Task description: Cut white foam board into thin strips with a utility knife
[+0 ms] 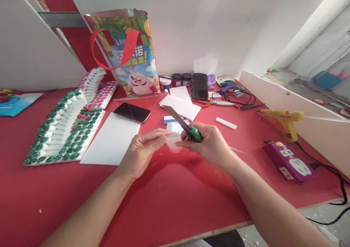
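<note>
One white piece (173, 141): left hand (140, 150) pinches it; right hand (212, 143) grips a cutter (191, 132).

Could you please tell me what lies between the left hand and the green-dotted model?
The head view shows a white board between the left hand and the model, with a phone over its far end.

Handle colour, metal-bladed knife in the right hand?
Green where the handle shows; best in head view.
</note>
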Motion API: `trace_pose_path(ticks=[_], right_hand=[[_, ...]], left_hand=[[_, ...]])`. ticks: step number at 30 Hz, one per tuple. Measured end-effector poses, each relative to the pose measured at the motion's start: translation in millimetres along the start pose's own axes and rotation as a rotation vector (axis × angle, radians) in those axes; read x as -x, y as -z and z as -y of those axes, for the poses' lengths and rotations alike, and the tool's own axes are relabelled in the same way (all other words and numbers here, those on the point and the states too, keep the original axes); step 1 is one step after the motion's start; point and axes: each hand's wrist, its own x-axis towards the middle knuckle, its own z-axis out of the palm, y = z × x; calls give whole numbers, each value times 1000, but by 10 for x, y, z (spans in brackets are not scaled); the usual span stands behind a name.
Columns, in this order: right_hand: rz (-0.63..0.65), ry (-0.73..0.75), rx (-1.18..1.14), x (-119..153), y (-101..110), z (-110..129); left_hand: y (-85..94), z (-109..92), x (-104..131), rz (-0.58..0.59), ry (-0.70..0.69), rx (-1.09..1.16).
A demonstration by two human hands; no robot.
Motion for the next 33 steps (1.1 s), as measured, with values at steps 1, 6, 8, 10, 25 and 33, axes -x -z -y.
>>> trace_pose_path(ticks=[1,6,8,10,25,33], right_hand=[[13,-4,-5,0,1,-4],[56,-16,-55,-2,-1,-23],[48,-16,-64,-7,-3,-29],[45,-26,-66,-15,-5,-36],[182,-73,107,-15,-17,-79],[82,-288,-109,-65,46,-33]], left_hand=[[0,8,-11,8,42,58],[-31,31,-30,-34,219,293],[-47,37,-23,-51,242,324],[-54,46,-19,-57,244,320],[14,-121,20,136,-52,-493],[42,-39,-29,-152,182,-63]])
